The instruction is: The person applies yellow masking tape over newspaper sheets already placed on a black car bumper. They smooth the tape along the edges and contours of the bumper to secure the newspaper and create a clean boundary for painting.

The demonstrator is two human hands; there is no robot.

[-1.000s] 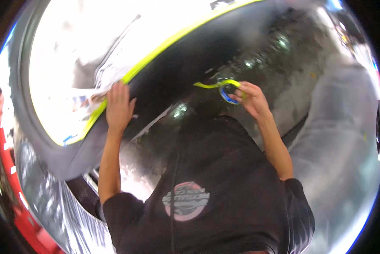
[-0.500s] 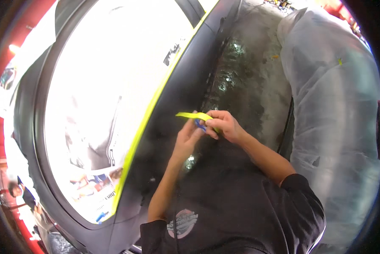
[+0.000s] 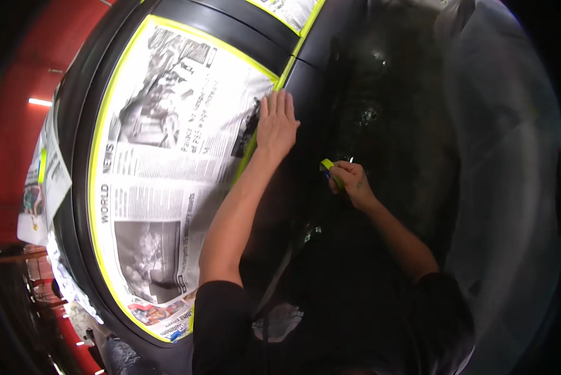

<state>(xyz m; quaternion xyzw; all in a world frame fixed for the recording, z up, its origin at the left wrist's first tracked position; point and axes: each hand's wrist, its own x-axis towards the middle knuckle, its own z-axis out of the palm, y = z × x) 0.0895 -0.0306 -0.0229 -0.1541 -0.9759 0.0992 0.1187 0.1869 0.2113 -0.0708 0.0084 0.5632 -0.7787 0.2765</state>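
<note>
My left hand (image 3: 277, 126) lies flat, fingers stretched out, over the right edge of a newspaper sheet (image 3: 158, 165) that covers a car window. Yellow masking tape (image 3: 95, 169) frames the sheet, and part of the strip along its right edge passes beneath my fingers. Lower and to the right, away from the car, my right hand (image 3: 355, 184) is closed on a small roll of yellow masking tape (image 3: 327, 165). A bit of blue shows on the roll; my fingers hide much of it.
Black body panels (image 3: 243, 34) surround the covered window. Another papered window (image 3: 291, 11) is at the top. A wet, dark floor (image 3: 387, 125) runs along the car's right side. Beyond it stands a large shape under translucent plastic sheeting (image 3: 505, 156). More newspaper (image 3: 56, 184) hangs at far left.
My left hand has left the tape roll and moved up and left onto the sheet's taped edge. The loose tape end no longer sticks out. My right hand has shifted slightly right with the roll.
</note>
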